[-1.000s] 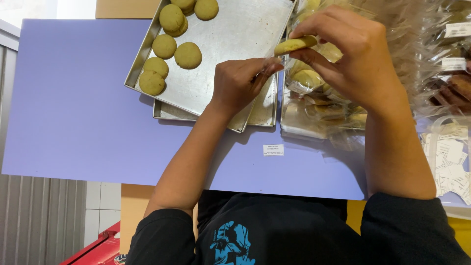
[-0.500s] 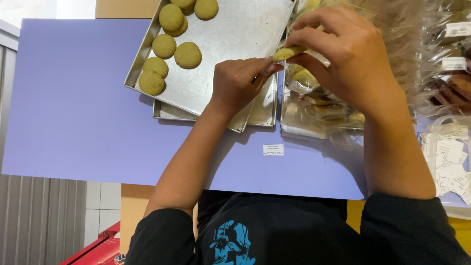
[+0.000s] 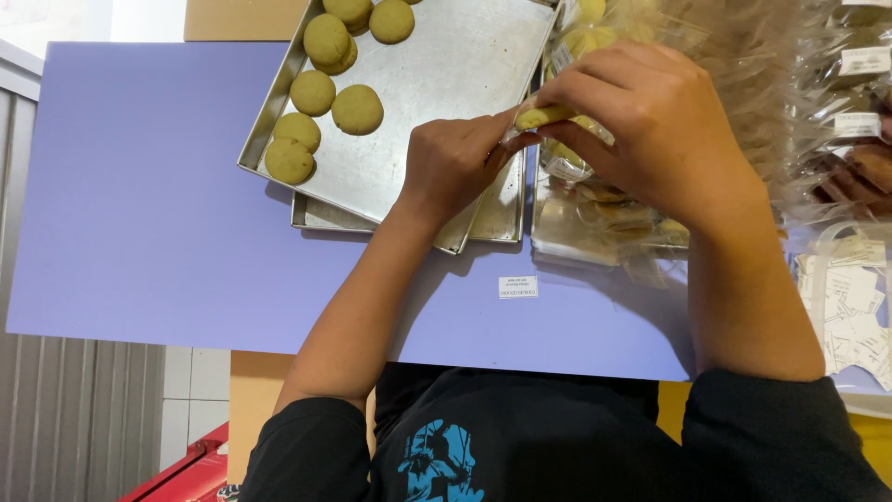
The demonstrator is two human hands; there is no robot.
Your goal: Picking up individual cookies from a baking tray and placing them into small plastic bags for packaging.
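Observation:
My right hand [image 3: 650, 130] pinches a yellow-green cookie [image 3: 544, 115] at its edge, over the seam between the metal trays. My left hand [image 3: 455, 163] meets it there, its fingertips closed on a small clear plastic wrapper [image 3: 513, 137] right under the cookie. Several round yellow-green cookies [image 3: 357, 109] lie on the left part of a metal baking tray [image 3: 446, 65], which is stacked on a second tray [image 3: 321, 216]. Both trays rest on a lilac table [image 3: 139, 204].
A tray of wrapped cookies in clear bags [image 3: 604, 214] sits right of the baking trays, under my right hand. More clear bags [image 3: 799, 84] pile up at the far right. A sheet of white labels [image 3: 850, 316] lies at the right edge; one small label [image 3: 518, 287] is on the table.
My right hand has carried the cookie down and left, toward my left hand. My left fingers have lifted off the tray edge and now meet the cookie with the wrapper.

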